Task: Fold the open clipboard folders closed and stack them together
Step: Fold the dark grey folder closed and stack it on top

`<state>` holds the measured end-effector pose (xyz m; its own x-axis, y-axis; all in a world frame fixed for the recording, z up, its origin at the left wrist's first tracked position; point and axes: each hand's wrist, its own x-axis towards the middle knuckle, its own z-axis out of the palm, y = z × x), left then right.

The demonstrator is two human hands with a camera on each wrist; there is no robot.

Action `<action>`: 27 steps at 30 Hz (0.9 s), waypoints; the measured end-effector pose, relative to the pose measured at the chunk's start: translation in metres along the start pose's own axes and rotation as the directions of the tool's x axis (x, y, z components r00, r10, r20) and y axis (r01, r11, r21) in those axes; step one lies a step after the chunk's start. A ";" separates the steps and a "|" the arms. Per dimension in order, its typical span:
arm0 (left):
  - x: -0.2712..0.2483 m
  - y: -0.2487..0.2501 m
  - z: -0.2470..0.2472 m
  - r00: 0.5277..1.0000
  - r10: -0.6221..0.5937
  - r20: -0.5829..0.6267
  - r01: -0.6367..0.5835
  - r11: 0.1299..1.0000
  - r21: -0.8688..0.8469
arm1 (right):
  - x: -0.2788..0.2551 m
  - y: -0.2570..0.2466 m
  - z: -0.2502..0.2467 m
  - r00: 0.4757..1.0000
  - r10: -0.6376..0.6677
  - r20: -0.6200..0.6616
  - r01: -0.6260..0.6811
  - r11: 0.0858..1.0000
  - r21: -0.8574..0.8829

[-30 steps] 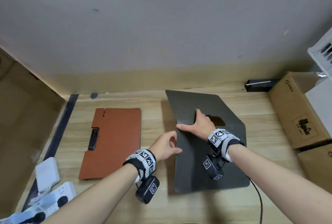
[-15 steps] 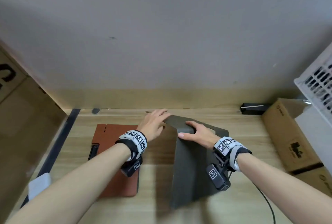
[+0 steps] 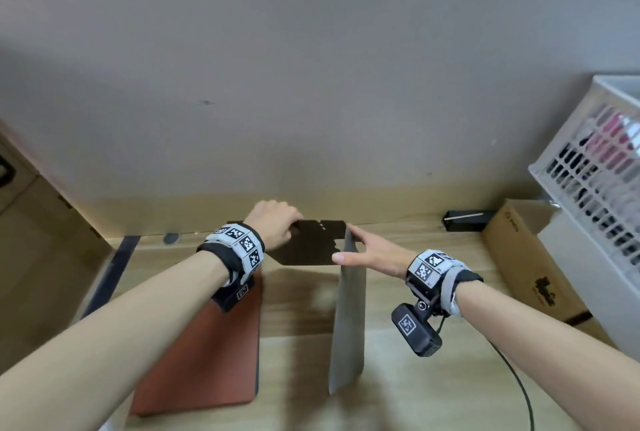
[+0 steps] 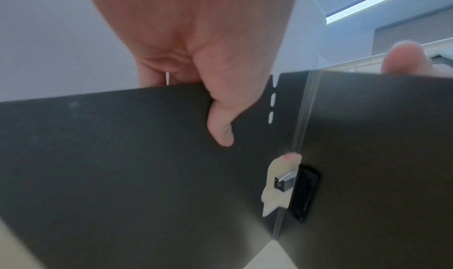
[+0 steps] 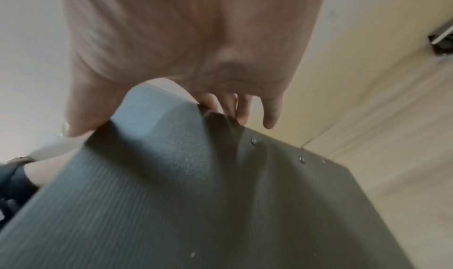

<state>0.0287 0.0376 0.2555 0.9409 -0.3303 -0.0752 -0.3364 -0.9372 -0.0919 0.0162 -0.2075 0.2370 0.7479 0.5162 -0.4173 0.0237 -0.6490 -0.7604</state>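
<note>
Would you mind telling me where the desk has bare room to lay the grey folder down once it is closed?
Bare wood shows between the orange folder and the upright grey folder, and again between it and the cardboard box, where a cable runs. The right edge is crowded: box and white crate.

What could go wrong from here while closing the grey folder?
1. The grey folder stands on edge on the table, held only at its top by the left hand and right hand; its foot may slide.
2. The right thumb lies inside the fold; the closing flap could trap it.
3. The left wrist hangs over the orange folder and might nudge it.
</note>
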 end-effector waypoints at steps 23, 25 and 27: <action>0.002 -0.005 0.018 0.865 0.021 0.502 0.183 0.918 -0.352 | 0.017 0.015 -0.044 0.999 0.046 -0.009 -0.043 0.809 -0.586; -0.003 -0.004 0.042 0.830 0.036 0.556 0.234 0.883 -0.406 | 0.025 0.030 -0.026 0.995 0.102 0.015 -0.074 0.813 -0.577; -0.007 -0.001 0.066 0.831 0.010 0.556 0.259 0.878 -0.402 | 0.035 0.045 -0.011 0.993 0.117 0.030 -0.079 0.815 -0.574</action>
<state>0.0197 0.0481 0.1910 0.7563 -0.2213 -0.6157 -0.0355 -0.9536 0.2991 0.0506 -0.2251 0.1936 0.7252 0.4530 -0.5185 0.3409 -0.8905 -0.3012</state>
